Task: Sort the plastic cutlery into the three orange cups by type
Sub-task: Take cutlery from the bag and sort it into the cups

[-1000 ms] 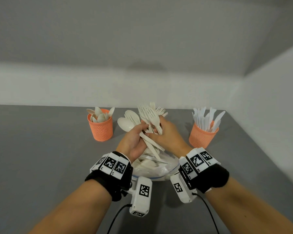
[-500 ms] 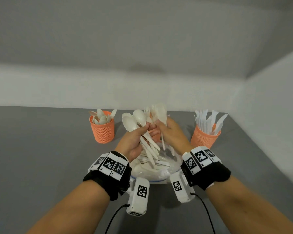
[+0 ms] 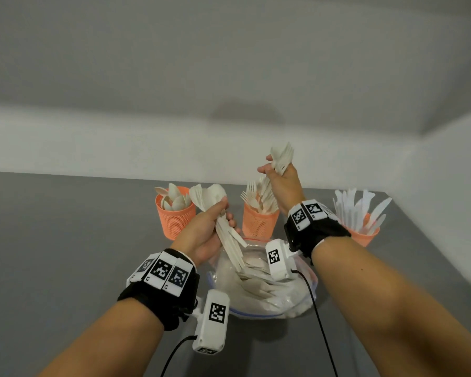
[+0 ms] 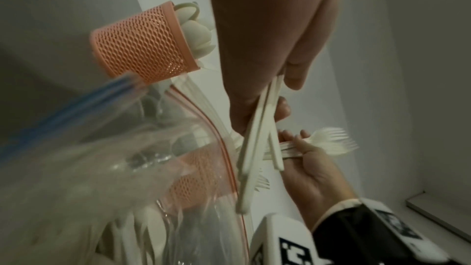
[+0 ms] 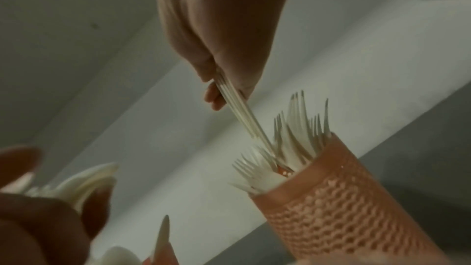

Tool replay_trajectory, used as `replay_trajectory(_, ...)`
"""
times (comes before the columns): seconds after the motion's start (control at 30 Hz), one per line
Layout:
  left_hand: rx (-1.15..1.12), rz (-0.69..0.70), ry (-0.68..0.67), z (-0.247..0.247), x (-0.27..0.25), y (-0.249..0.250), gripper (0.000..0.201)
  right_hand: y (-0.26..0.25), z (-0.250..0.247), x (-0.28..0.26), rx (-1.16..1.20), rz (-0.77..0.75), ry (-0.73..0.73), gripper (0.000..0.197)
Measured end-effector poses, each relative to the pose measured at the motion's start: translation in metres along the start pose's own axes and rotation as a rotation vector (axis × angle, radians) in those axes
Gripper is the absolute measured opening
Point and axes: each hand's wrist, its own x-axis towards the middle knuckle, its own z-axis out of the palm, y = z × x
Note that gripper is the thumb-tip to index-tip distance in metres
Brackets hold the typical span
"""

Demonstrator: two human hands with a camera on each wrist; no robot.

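My left hand (image 3: 218, 213) grips a bunch of white spoons (image 3: 210, 195) by their handles (image 4: 260, 138), above the open bag. My right hand (image 3: 276, 170) is raised higher and grips a bunch of white forks (image 3: 282, 159), tines up. Their handles (image 5: 237, 108) point down at the middle orange cup (image 3: 259, 223), which holds several forks (image 5: 298, 134). The left orange cup (image 3: 176, 220) holds spoons and the right orange cup (image 3: 365, 236) holds knives. All three stand in a row behind the bag.
A clear zip bag (image 3: 261, 287) of mixed white cutlery lies on the grey table (image 3: 65, 240) below my hands, its mouth towards the cups. White walls close off the back and right side. Camera cables hang from both wrists.
My right hand has pulled the forks out of the shared bundle and lifted them up and right, over the middle cup. My left hand keeps the spoons and has stayed over the bag.
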Motion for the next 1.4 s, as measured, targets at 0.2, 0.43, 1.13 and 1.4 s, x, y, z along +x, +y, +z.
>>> replay_trajectory(0.2,-0.028,-0.02,-0.024,-0.012,0.011,0.015,0.01,0.024,0.007,0.011,-0.27,-0.046,-0.013,0.031)
replay_trajectory(0.43,-0.036,0.039,-0.074,-0.009,0.016,0.019,0.039,0.042,0.01,0.014,-1.168,-0.014,-0.205,0.032)
replay_trajectory(1.13,0.589,0.256,-0.057,0.02,0.008,-0.002,0.013,-0.059,0.036,-0.037,-0.747,-0.119,-0.461,0.032)
replay_trajectory(1.4,0.731,0.372,-0.005,0.021,0.004,-0.007,0.025,-0.065,0.031,-0.044,-0.588,-0.033,-0.361,0.01)
